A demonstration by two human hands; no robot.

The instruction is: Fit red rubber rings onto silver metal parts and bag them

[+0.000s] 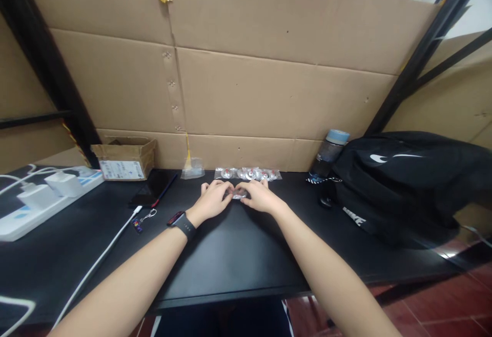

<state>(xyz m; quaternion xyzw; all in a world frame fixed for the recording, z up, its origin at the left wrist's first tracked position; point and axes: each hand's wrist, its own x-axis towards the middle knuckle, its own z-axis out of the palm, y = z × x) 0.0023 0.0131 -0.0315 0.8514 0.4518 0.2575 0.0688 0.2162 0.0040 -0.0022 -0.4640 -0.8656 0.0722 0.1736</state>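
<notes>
Both hands meet over the middle of the black table point(238, 255). Between their fingertips is a small clear plastic packet point(240, 195) with something shiny in it, mostly hidden by the fingers. My left hand point(212, 199), below a black smartwatch point(180, 222), pinches the packet's left side. On its right side, my right hand point(262, 196) has thumb and fingers closed. Just beyond the hands lies a row of several clear packets point(251, 174) holding round silvery pieces with red marks.
A cardboard box point(123, 162), a phone point(154, 188), a keychain point(138, 222) and a white power strip point(54, 206) with chargers are on the left. At right stand a bottle point(326, 157) and a black backpack point(407, 188). Cardboard panels point(269, 96) wall the back.
</notes>
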